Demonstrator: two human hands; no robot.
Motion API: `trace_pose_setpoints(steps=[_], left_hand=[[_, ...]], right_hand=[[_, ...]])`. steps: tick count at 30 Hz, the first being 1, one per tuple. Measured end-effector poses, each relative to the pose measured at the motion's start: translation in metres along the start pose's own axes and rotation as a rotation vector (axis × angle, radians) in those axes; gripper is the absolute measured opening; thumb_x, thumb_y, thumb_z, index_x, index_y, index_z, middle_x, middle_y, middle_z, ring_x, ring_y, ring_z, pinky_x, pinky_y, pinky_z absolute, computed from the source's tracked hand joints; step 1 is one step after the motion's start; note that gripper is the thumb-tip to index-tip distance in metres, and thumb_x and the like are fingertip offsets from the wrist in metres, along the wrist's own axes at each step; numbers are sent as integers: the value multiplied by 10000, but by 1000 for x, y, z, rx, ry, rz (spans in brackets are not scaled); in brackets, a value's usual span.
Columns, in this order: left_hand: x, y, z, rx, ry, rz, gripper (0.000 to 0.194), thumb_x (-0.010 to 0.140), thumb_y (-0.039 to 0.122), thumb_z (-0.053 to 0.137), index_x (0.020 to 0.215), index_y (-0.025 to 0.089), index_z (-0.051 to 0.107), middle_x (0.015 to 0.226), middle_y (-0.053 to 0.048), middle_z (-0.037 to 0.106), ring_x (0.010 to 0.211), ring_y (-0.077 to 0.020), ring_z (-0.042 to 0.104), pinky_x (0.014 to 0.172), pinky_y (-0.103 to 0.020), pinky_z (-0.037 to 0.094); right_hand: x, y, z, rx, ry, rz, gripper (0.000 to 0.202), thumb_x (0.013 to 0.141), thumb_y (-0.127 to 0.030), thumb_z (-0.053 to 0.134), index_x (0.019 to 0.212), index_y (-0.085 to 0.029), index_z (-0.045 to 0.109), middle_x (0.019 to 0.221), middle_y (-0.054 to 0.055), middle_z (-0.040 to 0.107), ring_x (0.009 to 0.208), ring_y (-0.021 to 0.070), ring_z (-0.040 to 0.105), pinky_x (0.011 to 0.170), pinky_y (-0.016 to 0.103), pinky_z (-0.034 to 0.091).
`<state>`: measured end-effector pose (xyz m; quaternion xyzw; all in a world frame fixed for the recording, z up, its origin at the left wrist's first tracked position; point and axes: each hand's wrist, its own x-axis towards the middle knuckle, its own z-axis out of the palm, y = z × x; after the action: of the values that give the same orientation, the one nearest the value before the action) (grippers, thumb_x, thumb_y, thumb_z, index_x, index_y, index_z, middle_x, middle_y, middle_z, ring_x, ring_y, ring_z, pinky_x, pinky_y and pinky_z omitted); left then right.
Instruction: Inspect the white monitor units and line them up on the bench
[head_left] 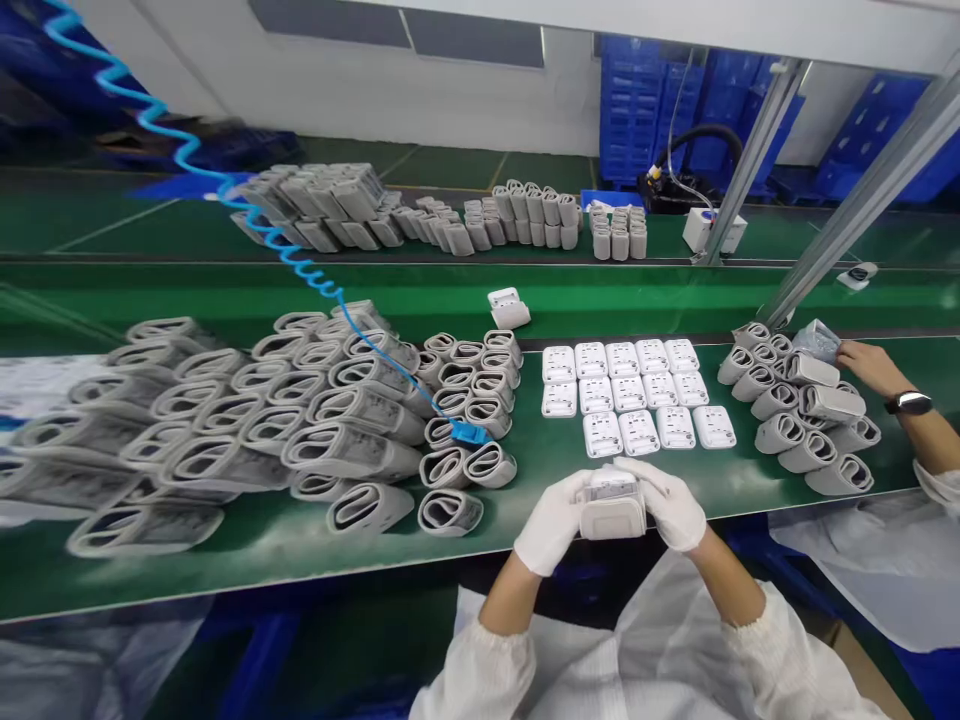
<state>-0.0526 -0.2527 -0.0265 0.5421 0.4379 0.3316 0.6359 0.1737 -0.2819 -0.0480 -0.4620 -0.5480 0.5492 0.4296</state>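
Near the table's front edge, my gloved left hand (551, 525) and gloved right hand (670, 503) hold a wrist blood pressure monitor (613, 512) between them, one at each side. Its white body is partly covered by my fingers, and a grey cuff faces me. Just beyond my hands, several white square monitor units (601, 434) lie in rows on the green work surface. To the left of them stand many rolled grey cuffs (454, 510), some close to my left hand.
A blue coiled air hose (300, 265) hangs across the left, its blue tip (469, 433) over the cuffs. One monitor with cuff (510, 310) sits on the green belt (420, 285). At right, a co-worker's hand (870, 365) touches a bagged item (817, 342) above more rolled cuffs (806, 452).
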Motion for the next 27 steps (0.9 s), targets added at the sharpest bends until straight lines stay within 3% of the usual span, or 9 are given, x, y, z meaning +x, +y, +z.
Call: trace_pose_setpoints(steps=[5,9,14,20,27], left_hand=[[-4,-4,2,-49,17,-27,266,856,386,808,1005,166,815,1061,-88,842,1023,-283,762,964,-364,589],[-5,-3,-1,-15,-26,6,234,907,333,723,1056,183,821,1117,-94,840,1072,-279,763,995,-360,585],[-2,1,-5,65,-60,68,246,917,316,701,1092,190,820,1138,-86,842,1106,-279,762,1024,-361,578],[-7,1,1,19,-4,108,251,929,366,719,1077,188,815,1156,-94,840,1134,-291,772,1023,-353,578],[-4,-6,4,-18,44,139,313,980,441,695,1104,179,816,1174,-108,844,1136,-308,772,1028,-381,582]], right_hand=[[3,1,-4,-67,-150,-7,718,915,-556,897,1551,-291,693,1581,111,669,1476,385,630,1285,572,489],[4,10,1,-123,-105,-10,627,900,-426,912,1491,-300,746,1516,96,720,1421,389,675,1234,570,543],[1,23,6,26,-20,46,526,963,-481,832,1462,-326,765,1494,72,737,1391,364,700,1259,563,519],[4,16,-4,15,-138,41,716,872,-481,952,1528,-321,712,1569,93,679,1457,383,649,1272,593,502],[7,3,9,114,4,103,781,804,-575,995,1482,-277,746,1541,140,693,1456,429,642,1294,644,457]])
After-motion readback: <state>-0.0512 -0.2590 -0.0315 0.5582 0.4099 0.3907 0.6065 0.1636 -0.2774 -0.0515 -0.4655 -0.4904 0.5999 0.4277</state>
